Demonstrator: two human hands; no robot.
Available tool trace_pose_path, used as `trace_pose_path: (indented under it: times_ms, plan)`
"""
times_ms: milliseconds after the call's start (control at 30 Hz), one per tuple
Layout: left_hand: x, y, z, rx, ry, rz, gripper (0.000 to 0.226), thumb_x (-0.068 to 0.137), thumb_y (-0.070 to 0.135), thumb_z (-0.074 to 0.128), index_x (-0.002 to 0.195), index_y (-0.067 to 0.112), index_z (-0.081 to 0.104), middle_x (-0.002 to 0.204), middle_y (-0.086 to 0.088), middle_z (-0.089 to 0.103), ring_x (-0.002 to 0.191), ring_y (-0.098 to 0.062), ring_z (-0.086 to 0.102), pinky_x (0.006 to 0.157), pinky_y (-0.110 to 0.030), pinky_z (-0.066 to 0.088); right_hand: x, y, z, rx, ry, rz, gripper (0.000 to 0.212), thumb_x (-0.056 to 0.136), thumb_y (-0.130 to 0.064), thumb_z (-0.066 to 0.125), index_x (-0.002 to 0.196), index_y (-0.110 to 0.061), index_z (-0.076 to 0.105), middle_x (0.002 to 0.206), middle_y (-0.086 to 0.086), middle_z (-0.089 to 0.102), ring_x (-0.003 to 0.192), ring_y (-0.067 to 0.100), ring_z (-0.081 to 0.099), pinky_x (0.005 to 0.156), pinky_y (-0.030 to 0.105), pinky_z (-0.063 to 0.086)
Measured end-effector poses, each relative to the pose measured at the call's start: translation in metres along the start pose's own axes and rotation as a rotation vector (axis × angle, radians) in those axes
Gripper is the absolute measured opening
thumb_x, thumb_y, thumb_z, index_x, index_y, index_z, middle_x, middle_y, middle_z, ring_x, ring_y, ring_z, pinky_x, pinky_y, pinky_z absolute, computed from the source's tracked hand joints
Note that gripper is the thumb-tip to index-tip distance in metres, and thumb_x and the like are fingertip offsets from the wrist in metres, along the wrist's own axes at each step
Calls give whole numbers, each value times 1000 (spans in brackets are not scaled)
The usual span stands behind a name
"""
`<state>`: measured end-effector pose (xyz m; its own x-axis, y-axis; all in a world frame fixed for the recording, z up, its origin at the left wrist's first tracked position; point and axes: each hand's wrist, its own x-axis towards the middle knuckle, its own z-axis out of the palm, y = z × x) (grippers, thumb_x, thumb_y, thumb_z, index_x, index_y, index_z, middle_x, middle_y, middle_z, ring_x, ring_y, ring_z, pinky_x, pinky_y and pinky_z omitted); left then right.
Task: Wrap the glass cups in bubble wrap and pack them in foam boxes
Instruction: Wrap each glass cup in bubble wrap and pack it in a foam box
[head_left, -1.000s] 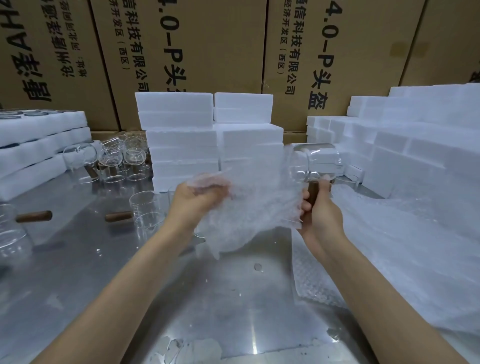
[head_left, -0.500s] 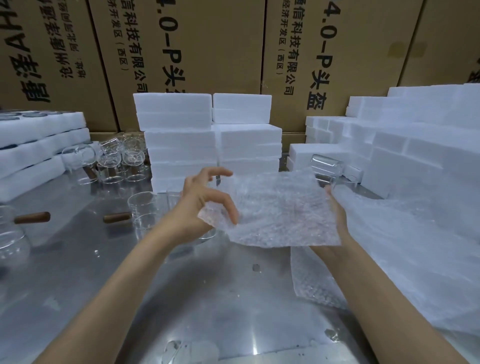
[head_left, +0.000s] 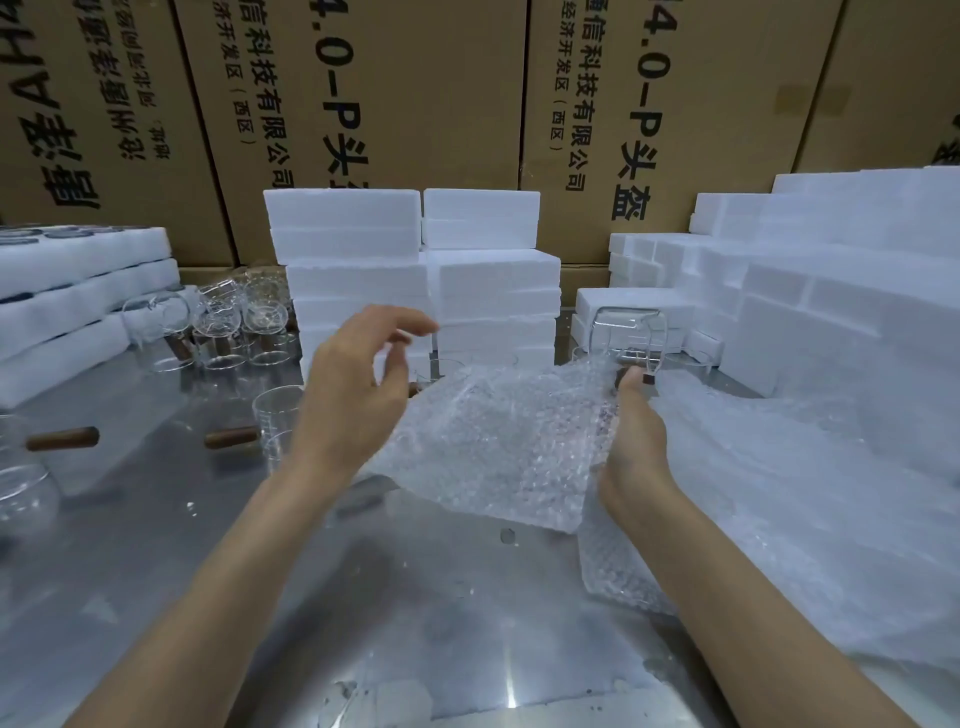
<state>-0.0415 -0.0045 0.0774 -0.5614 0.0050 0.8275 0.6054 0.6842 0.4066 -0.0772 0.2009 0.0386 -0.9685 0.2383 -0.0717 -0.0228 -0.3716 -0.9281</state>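
On the left of the counter (head_left: 156, 545) bare glass cups (head_left: 223, 332) wait, fragile and slick. The left hand (head_left: 353, 395) hovers with fingers spread wide, holding nothing, just beside the bubble wrap sheet (head_left: 498, 447), which is limp and light. The right hand (head_left: 631, 441) supports the sheet's right edge and seems to grip a glass cup (head_left: 626, 335) by its handle; best cradled by the body. Foam boxes (head_left: 415, 270) stand behind.

right hand (head_left: 631, 457) fingers behind bubble wrap (head_left: 498, 447)
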Motion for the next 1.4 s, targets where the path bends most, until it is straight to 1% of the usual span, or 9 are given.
trace_pose_path:
  times_ms: [100, 233, 400, 600, 700, 867, 1000, 1200, 1400]
  plan:
    - [-13, 27, 16, -331, -295, -153, 8, 87, 34, 58, 88, 31, 64, 86, 14, 69, 72, -7, 66, 68, -20, 53, -1, 4, 3, -49, -3, -45, 59, 96, -57, 28, 138, -19, 44, 135, 4, 53, 123, 25, 51, 106, 46, 39]
    - [-43, 37, 54, -115, -566, -283, 60, 55, 88, 50, 87, 36, 46, 91, 13, 56, 78, -8, 57, 69, -27, 50, -9, 6, 7, -144, -3, -155, 41, 97, -54, 29, 112, -24, 53, 114, -1, 57, 106, 18, 56, 90, 38, 46]
    - [-54, 23, 74, -8, -593, -351, 52, 64, 72, 62, 79, 30, 35, 85, 12, 45, 69, -4, 43, 61, -25, 38, -8, 1, 6, -247, 25, -262, 34, 100, -45, 29, 77, -27, 45, 76, -5, 48, 66, 6, 49, 56, 17, 43]
    - [-50, 12, 72, 147, -692, -274, 25, 75, 44, 68, 86, 30, 51, 91, 11, 51, 87, -12, 51, 76, -29, 44, -4, -5, 0, -267, 49, -407, 31, 99, -43, 33, 79, -24, 48, 70, -7, 44, 67, 6, 46, 65, 21, 38]
    - [-46, 11, 69, 129, -630, -301, 7, 79, 35, 66, 83, 30, 68, 86, 12, 62, 85, -12, 59, 76, -26, 48, -7, -13, -4, -218, -20, -463, 22, 98, -35, 44, 84, -25, 58, 64, -10, 49, 57, 2, 46, 59, 18, 38]
    - [-41, 4, 64, -50, -496, -504, 24, 84, 30, 64, 75, 11, 74, 58, 4, 60, 51, -9, 53, 54, -23, 41, -13, -24, -9, 0, -394, -338, 21, 89, -30, 55, 85, -15, 69, 62, -8, 56, 38, 7, 38, 39, 15, 29]
    - [-33, 5, 59, -260, -239, -530, 19, 87, 28, 68, 72, 22, 76, 54, 16, 61, 47, 2, 44, 50, -11, 33, -16, -31, -13, -93, -638, -310, 23, 84, -35, 59, 77, -20, 75, 63, -5, 58, 37, 7, 39, 38, 14, 28]
    - [-29, 12, 51, -292, -25, -410, 22, 92, 24, 63, 73, 36, 65, 71, 26, 65, 64, 9, 54, 62, -6, 38, -22, -34, -13, -248, -634, -350, 23, 81, -36, 58, 72, -22, 74, 56, -6, 55, 52, 10, 58, 51, 16, 45]
    - [-24, 13, 44, -482, 262, -498, 17, 97, 29, 54, 83, 33, 64, 78, 24, 65, 76, 1, 59, 73, -23, 51, -20, -31, -12, -344, -567, -410, 21, 82, -33, 59, 78, -16, 72, 53, -5, 53, 75, 17, 71, 70, 21, 56]
